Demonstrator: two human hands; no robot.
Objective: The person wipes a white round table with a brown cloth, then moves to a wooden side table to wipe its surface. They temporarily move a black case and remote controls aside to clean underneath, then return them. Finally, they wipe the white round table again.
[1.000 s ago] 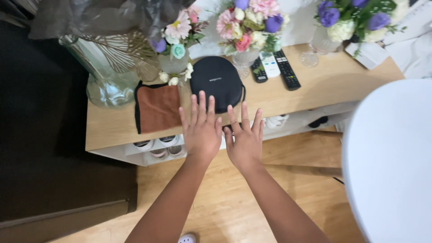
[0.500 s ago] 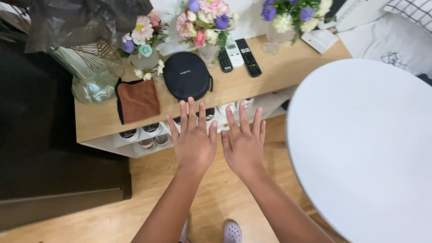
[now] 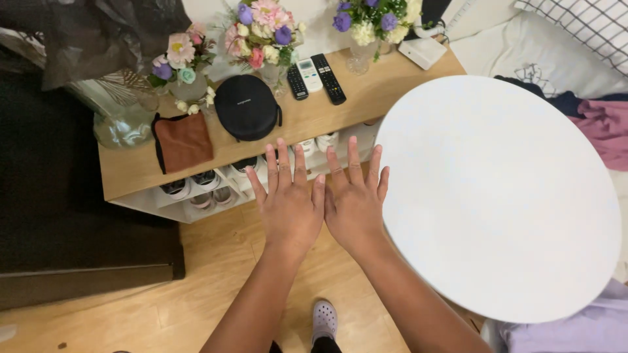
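Observation:
My left hand (image 3: 288, 206) and my right hand (image 3: 354, 202) are held flat side by side, palms down, fingers spread, with nothing in either. They hover over the wooden floor (image 3: 216, 281), just in front of a low wooden shelf (image 3: 131, 173). The right hand is next to the left rim of a round white table (image 3: 497, 196). On the shelf beyond the fingers lie a round black case (image 3: 246, 116) and a brown cloth pouch (image 3: 182, 140).
Three flower vases (image 3: 261, 29), remote controls (image 3: 317, 78), a white box (image 3: 423, 52) and a big glass vase (image 3: 121, 114) stand on the shelf. Shoes (image 3: 196, 189) sit under it. Bedding and clothes (image 3: 589, 98) lie at right. A dark block (image 3: 78, 216) is at left.
The view has drawn back and swung right: the shelf has slid up and left, more of the white table shows. Both hands stay flat and open, now off the shelf over the floor.

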